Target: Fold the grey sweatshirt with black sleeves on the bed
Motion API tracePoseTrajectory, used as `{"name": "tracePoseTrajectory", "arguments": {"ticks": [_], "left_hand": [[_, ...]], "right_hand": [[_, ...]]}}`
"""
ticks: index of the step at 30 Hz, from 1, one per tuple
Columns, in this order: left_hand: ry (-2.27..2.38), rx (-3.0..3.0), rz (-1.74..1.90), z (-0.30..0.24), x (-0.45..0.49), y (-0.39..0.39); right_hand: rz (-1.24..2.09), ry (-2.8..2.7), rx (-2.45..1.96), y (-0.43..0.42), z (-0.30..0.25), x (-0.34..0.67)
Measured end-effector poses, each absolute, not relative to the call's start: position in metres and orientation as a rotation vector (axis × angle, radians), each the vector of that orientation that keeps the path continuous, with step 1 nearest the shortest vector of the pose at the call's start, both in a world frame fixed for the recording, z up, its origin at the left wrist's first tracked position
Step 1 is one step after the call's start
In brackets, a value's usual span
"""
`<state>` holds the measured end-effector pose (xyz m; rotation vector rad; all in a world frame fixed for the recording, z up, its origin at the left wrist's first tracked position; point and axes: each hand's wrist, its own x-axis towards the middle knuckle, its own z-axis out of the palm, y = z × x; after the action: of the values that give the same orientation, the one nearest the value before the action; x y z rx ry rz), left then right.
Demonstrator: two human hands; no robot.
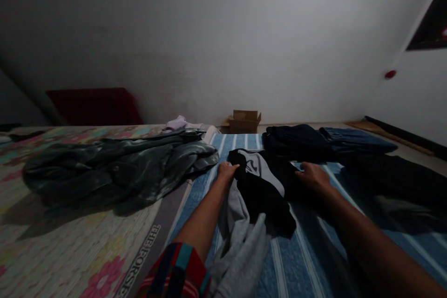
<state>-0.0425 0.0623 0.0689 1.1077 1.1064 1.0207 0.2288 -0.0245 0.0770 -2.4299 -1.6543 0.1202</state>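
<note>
A black and grey sweatshirt [260,195] lies loosely spread on a blue striped cloth [303,247], its grey part bunched toward me. It has a grey panel with a dark mark near the far end. My left hand [227,171] is closed on its far left edge, thumb and fingers pinching the fabric. On the other side, my right hand [313,176] is closed at the black fabric's right edge, thumb toward the cloth. The palm side of both hands is hidden, and the dim light blurs where the black fabric ends.
To the left, a crumpled dark grey-green garment [118,167] lies on a flowered mat [70,237]. Folded dark clothes [296,142] and folded jeans [356,139] lie at the back right, with more dark clothing [401,181] nearer. An open cardboard box [244,122] stands by the wall.
</note>
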Motion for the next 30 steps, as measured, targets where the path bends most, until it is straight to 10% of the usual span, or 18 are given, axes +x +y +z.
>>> {"name": "tracePoseTrajectory", "arguments": {"ticks": [12, 22, 30], "left_hand": [[1.353, 1.086, 0.72, 0.073, -0.098, -0.045], [1.447, 1.138, 0.61, 0.084, -0.139, -0.138], [1.383, 1.186, 0.691, 0.08, -0.126, -0.143]], "right_hand": [[-0.124, -1.765, -2.172, -0.09, 0.05, 0.221], [1.595, -1.168, -1.645, -0.183, 0.032, 0.15], [1.702, -0.761, -1.42, -0.184, 0.026, 0.089]]}}
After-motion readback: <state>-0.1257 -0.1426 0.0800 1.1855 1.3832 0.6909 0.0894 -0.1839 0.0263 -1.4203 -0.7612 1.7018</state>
